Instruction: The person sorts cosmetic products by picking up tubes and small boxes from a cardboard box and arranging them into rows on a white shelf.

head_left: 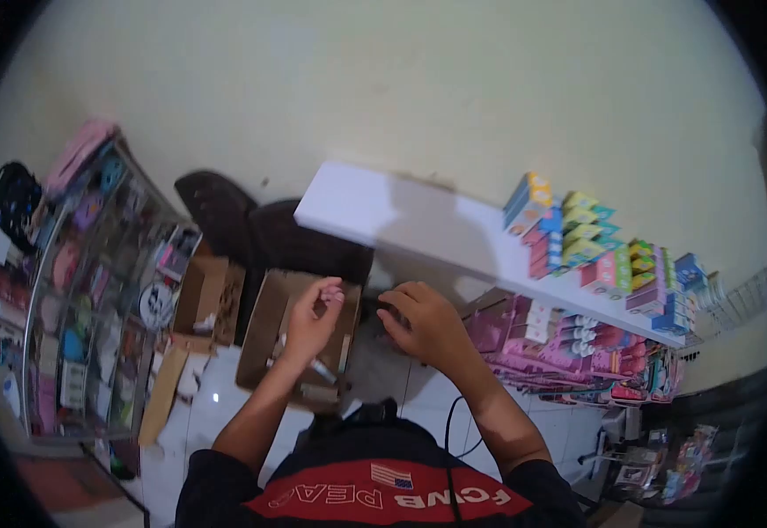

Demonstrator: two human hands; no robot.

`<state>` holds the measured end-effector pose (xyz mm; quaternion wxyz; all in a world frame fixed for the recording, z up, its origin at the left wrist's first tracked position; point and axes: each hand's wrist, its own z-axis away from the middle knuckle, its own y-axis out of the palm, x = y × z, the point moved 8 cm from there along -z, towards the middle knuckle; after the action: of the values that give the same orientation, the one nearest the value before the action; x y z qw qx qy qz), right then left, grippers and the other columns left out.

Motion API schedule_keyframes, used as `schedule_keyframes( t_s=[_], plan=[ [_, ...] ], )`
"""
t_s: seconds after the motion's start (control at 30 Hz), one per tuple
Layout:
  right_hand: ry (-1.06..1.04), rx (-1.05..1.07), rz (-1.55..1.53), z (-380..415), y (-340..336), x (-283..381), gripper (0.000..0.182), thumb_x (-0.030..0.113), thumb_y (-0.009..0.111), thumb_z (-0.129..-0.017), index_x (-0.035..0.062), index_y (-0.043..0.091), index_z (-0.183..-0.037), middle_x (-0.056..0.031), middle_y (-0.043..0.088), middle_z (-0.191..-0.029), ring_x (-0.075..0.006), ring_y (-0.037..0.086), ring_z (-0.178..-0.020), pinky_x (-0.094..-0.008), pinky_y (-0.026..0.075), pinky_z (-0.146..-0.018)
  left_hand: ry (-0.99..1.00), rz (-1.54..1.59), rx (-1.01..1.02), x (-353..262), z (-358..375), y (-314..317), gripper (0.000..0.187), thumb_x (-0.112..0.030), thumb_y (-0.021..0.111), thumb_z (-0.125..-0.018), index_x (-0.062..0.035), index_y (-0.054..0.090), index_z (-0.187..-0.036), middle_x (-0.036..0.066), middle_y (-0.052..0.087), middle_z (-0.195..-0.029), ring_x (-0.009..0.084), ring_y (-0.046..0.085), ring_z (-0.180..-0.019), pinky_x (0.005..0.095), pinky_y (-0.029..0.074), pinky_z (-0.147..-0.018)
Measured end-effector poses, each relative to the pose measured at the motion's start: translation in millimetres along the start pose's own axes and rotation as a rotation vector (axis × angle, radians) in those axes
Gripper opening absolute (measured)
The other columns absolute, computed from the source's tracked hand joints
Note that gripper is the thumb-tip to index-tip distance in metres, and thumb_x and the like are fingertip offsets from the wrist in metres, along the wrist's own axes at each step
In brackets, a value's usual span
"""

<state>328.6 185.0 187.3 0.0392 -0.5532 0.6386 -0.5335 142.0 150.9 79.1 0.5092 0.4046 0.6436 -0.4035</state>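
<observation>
My left hand (315, 319) is raised over an open cardboard box (256, 330). Its fingers are curled together, with a small pinkish spot at the tips that I cannot make out. To the right of that box hangs my right hand (425, 324), fingers bent and the thumb apart from them, with nothing visible between. A few small pale items (320, 370) lie inside the box, partly hidden by my left forearm. Beyond both hands, a white wall shelf (383, 207) runs off to the right.
Small colourful boxes (581, 231) stand in rows on the shelf's right part. Below are pink goods on a rack (568, 343). A glass display case (80, 308) stands at left, beside a smaller cardboard box (200, 295). Dark chair-like shapes (291, 238) sit against the wall.
</observation>
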Motion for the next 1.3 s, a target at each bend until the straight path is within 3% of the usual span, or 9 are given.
schedule_keyframes(
  t_s=[0.33,0.4,0.7,0.77,0.9,0.97,1.03,1.13,1.3],
  plan=[
    [0.292,0.35,-0.219,53,216,-26,0.022,0.019,0.067,-0.087,0.0031,0.069,-0.102,-0.0161,0.066,-0.098,-0.0363,0.064,-0.095,-0.0436,0.053,-0.082,-0.446,-0.064,-0.069,179,95,-117,0.027,-0.011,0.064,-0.095,-0.0019,0.063,-0.12,0.006,0.067,-0.102,0.0123,0.064,-0.091,0.0274,0.051,-0.082],
    [0.494,0.483,-0.235,78,261,-39,0.023,0.018,0.065,-0.088,0.002,0.069,-0.105,-0.0202,0.067,-0.102,-0.0395,0.065,-0.096,-0.0452,0.053,-0.085,-0.469,-0.069,-0.046,200,103,-119,0.027,-0.011,0.064,-0.095,-0.0021,0.063,-0.12,0.007,0.068,-0.101,0.0138,0.065,-0.091,0.0285,0.052,-0.081],
    [0.729,0.571,-0.189,140,371,-59,0.021,0.014,0.061,-0.089,-0.0016,0.068,-0.101,-0.0247,0.069,-0.094,-0.0425,0.067,-0.09,-0.0483,0.053,-0.082,-0.63,-0.243,0.214,316,126,-95,0.031,-0.016,0.065,-0.091,-0.0039,0.063,-0.12,0.013,0.071,-0.097,0.0247,0.069,-0.089,0.0362,0.054,-0.08],
    [0.753,0.554,-0.17,141,389,-71,0.022,0.015,0.062,-0.088,-0.0019,0.067,-0.102,-0.024,0.069,-0.092,-0.0423,0.067,-0.089,-0.0476,0.054,-0.079,-0.538,-0.229,0.234,334,121,-89,0.03,-0.015,0.063,-0.092,-0.0043,0.063,-0.12,0.016,0.071,-0.097,0.0296,0.069,-0.091,0.0384,0.054,-0.081],
    [0.908,0.413,-0.086,138,416,-102,0.021,0.011,0.062,-0.088,-0.0021,0.066,-0.103,-0.0246,0.068,-0.091,-0.0431,0.067,-0.088,-0.0475,0.054,-0.08,-0.648,-0.328,0.332,376,118,-81,0.031,-0.011,0.063,-0.089,-0.0047,0.063,-0.119,0.018,0.069,-0.099,0.0336,0.068,-0.098,0.0424,0.053,-0.082],
    [1.027,0.404,-0.053,147,434,-121,0.023,0.01,0.062,-0.087,-0.0021,0.066,-0.106,-0.0251,0.068,-0.092,-0.0436,0.066,-0.09,-0.0475,0.053,-0.082,-0.47,-0.56,0.427,382,108,-76,0.032,-0.008,0.065,-0.085,-0.005,0.064,-0.117,0.019,0.066,-0.105,0.0366,0.066,-0.102,0.0453,0.053,-0.085],
    [1.061,0.318,0.033,156,451,-142,0.03,0.009,0.063,-0.087,-0.003,0.063,-0.113,-0.0287,0.064,-0.106,-0.0453,0.064,-0.098,-0.0481,0.052,-0.088,-0.488,-0.645,0.472,395,106,-74,0.033,-0.007,0.066,-0.082,-0.0053,0.064,-0.116,0.019,0.064,-0.108,0.0368,0.064,-0.105,0.0458,0.053,-0.087],
    [1.105,0.327,0.156,175,484,-170,0.036,0.01,0.065,-0.086,-0.0038,0.06,-0.119,-0.0309,0.059,-0.118,-0.0463,0.06,-0.107,-0.0493,0.05,-0.093,-0.425,-0.791,0.59,427,104,-68,0.036,-0.004,0.065,-0.081,-0.0063,0.064,-0.117,0.019,0.061,-0.114,0.0371,0.062,-0.109,0.0457,0.053,-0.092],
    [1.177,0.423,0.264,193,514,-195,0.033,0.008,0.065,-0.085,-0.0038,0.061,-0.116,-0.0296,0.058,-0.115,-0.0452,0.06,-0.108,-0.0505,0.05,-0.094,-0.3,-0.85,0.833,484,117,-55,0.035,-0.001,0.061,-0.083,-0.0065,0.064,-0.118,0.02,0.06,-0.118,0.0367,0.059,-0.114,0.0456,0.051,-0.095]
  ],
)
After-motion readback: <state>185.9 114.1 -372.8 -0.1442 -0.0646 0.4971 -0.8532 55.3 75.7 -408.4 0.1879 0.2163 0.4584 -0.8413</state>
